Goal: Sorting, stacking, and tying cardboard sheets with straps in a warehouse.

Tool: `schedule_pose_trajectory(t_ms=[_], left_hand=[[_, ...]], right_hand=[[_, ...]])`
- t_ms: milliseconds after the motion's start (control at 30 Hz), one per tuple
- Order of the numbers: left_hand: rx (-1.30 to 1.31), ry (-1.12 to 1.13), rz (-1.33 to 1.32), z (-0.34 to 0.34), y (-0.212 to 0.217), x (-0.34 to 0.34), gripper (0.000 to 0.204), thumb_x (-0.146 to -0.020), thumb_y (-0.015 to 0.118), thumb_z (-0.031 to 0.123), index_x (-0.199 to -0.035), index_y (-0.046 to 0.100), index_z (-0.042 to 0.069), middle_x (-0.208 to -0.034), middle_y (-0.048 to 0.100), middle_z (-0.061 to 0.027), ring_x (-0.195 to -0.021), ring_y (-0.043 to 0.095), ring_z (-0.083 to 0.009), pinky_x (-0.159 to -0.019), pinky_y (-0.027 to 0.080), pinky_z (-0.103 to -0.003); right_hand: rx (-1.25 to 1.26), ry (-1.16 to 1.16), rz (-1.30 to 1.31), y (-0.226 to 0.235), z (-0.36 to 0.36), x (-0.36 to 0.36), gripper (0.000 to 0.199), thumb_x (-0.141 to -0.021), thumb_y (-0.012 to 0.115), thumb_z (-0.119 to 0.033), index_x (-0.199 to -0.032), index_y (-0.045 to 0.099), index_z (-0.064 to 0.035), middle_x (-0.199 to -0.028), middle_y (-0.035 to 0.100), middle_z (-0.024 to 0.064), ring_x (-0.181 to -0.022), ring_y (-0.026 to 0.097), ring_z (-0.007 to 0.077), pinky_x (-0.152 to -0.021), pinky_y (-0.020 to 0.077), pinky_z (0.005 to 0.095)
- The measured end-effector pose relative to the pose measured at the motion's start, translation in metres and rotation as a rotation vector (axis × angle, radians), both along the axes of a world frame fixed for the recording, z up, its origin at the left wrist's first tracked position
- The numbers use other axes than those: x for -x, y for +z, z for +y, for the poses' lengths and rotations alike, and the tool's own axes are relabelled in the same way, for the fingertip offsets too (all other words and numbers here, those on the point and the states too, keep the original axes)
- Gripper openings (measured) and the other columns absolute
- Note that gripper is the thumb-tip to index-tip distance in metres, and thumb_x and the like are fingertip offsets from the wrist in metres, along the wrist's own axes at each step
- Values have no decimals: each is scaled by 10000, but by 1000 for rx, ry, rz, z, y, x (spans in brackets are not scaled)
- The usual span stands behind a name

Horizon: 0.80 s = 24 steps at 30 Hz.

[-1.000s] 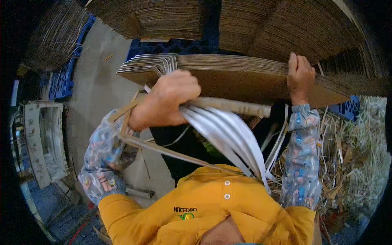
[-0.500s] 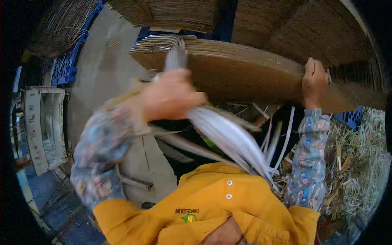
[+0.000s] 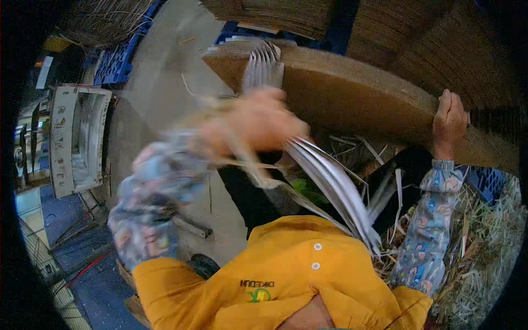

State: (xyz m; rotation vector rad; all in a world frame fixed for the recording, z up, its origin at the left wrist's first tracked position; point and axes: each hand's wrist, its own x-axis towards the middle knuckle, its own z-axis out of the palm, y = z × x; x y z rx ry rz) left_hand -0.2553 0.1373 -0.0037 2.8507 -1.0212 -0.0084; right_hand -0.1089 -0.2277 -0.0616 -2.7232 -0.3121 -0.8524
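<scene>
My left hand (image 3: 253,124), blurred by motion, is closed around a bundle of long pale strips (image 3: 333,179). The strips' upper ends (image 3: 263,69) bend over the top edge of a stack of brown cardboard sheets (image 3: 357,91), near its left end. Their lower ends fan out toward my lap, and a few loose strips trail from the fist. Toward the stack's right end, my right hand (image 3: 450,124) grips the top edge, its fingers close together and reaching over it. The stack stands on edge across my front, and its lower side is partly hidden.
More cardboard stacks (image 3: 407,38) stand behind, on a blue plastic pallet (image 3: 344,27). Shredded strips (image 3: 489,242) heap up at the right. Another blue pallet (image 3: 118,63) with stacked sheets sits at the far left, beyond a white frame-like object (image 3: 77,140). Concrete floor (image 3: 159,71) lies between.
The view has shifted, so the stack and both hands sit further right in the picture. My left hand still grips the strips and is blurred in both frames; the right hand keeps its place on the stack.
</scene>
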Motion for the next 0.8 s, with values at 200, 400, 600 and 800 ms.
schedule_pose_trajectory(t_ms=[200, 400, 600, 800], left_hand=[[-609, 1048, -63, 343, 13, 175, 328, -824, 640, 424, -957, 625, 124, -737, 636, -170, -699, 620, -377, -548, 465, -449], [-529, 714, -270, 250, 26, 144, 310, -731, 701, 344, -902, 558, 128, -716, 604, -102, -713, 602, -331, -651, 467, -431], [-649, 247, -435, 185, 77, 87, 192, -732, 650, 162, -824, 483, 138, -665, 569, -33, -645, 599, -255, -726, 467, -380], [-871, 188, -183, 50, 159, 3, 174, -765, 619, 167, -894, 521, 106, -866, 549, -72, -806, 574, -200, -733, 456, -354]], right_hand=[[-9, 48, -85, 9, 17, -13, 377, -977, 411, -357, -930, 636, -58, -897, 643, 148, -771, 574, 352, -726, 439, 435], [-66, 14, 87, 5, 4, -15, 328, -950, 459, -326, -905, 614, -40, -906, 622, 170, -827, 567, 412, -704, 441, 460], [50, 237, 314, -4, 2, -18, 340, -972, 468, -336, -821, 499, -34, -718, 452, 115, -636, 450, 227, -613, 389, 374], [-680, 1053, 652, 96, 159, 57, 547, -877, 622, -363, -1274, 475, -18, -1270, 549, 103, -1106, 542, 207, -916, 449, 341]])
